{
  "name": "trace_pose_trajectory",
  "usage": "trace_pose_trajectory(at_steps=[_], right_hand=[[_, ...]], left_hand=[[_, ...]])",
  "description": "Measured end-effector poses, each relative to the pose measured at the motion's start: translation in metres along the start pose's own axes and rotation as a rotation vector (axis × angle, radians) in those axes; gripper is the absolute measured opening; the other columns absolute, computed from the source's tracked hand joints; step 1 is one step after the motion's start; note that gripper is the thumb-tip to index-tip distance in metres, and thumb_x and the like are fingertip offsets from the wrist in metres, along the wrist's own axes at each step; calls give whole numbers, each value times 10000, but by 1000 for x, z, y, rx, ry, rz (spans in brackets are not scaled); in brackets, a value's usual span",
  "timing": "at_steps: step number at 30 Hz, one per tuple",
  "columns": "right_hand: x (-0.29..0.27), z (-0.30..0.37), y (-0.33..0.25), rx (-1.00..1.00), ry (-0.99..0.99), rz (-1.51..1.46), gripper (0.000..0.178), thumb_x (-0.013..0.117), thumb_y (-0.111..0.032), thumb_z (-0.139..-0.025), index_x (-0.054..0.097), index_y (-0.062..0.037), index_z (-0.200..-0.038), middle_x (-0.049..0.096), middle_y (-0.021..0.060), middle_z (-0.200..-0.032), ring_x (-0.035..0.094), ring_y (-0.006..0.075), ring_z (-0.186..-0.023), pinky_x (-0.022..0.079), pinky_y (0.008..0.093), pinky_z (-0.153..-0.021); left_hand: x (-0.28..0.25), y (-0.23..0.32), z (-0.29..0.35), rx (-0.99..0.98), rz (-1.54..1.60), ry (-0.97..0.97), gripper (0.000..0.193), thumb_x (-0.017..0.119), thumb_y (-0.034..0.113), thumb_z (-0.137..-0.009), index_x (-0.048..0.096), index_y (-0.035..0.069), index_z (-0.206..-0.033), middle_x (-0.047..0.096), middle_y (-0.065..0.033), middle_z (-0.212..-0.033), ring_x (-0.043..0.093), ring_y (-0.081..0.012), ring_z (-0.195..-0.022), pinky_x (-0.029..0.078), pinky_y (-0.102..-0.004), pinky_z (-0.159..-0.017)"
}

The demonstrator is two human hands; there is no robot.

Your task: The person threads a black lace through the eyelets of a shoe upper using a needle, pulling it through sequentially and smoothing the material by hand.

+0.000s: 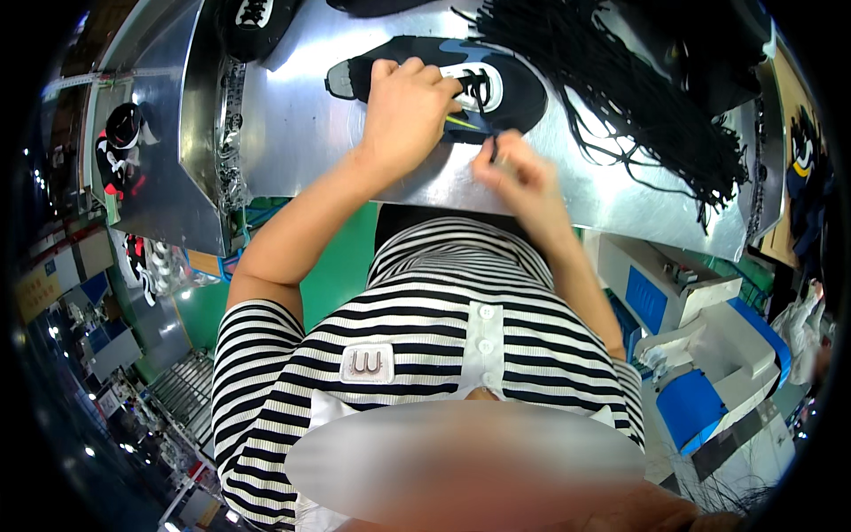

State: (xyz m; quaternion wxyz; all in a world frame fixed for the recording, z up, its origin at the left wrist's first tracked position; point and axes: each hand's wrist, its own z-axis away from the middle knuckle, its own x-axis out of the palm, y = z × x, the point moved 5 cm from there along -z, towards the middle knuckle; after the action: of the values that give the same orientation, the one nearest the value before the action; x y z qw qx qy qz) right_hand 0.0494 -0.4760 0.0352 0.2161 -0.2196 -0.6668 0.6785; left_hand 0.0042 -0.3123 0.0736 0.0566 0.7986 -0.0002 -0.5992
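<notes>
On the metal worktable (292, 146) lies a black shoe upper (521, 89) with blue panels, a yellow stripe and a white lacing area. Its toe points right, and a grey heel tab shows at the left. A black shoelace (479, 86) runs partly through the eyelets. My left hand (403, 111) is closed over the upper's collar, fingers bent beside the lacing. Just off the near edge of the upper, my right hand (521, 173) is pinched on a dark strand that looks like the lace's end; motion blurs the fingertips.
A large bundle of black laces (629, 97) spreads over the table to the right. Another black shoe upper (255, 22) sits at the far left. Shoe parts (124, 142) lie on the left side surface. White-and-blue bins (700, 390) stand at the lower right.
</notes>
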Motion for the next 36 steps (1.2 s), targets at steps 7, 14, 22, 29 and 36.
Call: trace_pose_trajectory(at_steps=[7, 14, 22, 29, 36], right_hand=[[-10, -67, 4, -44, 356, -75, 123, 754, -36, -836, 691, 8, -932, 690, 6, -892, 610, 56, -770, 494, 209, -688], [-13, -66, 7, -121, 450, -20, 107, 756, -26, -828, 679, -1, -898, 659, 10, -881, 602, 66, -760, 488, 216, -667], [-13, -58, 4, -98, 449, -58, 239, 732, -60, -873, 621, 12, -1071, 692, 82, -895, 657, 109, -793, 520, 235, -715], [-10, -19, 6, -82, 269, 288, 177, 693, -122, -911, 615, -17, -1030, 709, 114, -852, 696, 187, -721, 523, 279, -636], [-14, -15, 5, -50, 261, 398, 146, 700, -153, -904, 636, -50, -986, 716, 84, -812, 694, 212, -665, 513, 294, -588]], left_hand=[[1, -12, -5, -266, 356, -288, 171, 704, 208, -849, 720, 117, -993, 700, -78, -833, 657, -257, -858, 463, -394, -793], [11, -25, 1, -323, 620, -384, 428, 769, 351, -804, 698, 27, -1075, 721, -147, -1011, 690, -283, -915, 513, -369, -831], [7, -14, 2, -299, 458, -168, 281, 760, 322, -763, 724, 91, -919, 683, -52, -779, 606, -218, -799, 363, -375, -831], [8, -14, 3, -291, 437, -136, 311, 785, 336, -737, 718, 100, -926, 626, -76, -761, 561, -247, -750, 411, -356, -837], [7, -13, 1, -282, 435, -106, 282, 787, 325, -739, 719, 94, -886, 625, -67, -742, 557, -236, -732, 402, -352, -831]])
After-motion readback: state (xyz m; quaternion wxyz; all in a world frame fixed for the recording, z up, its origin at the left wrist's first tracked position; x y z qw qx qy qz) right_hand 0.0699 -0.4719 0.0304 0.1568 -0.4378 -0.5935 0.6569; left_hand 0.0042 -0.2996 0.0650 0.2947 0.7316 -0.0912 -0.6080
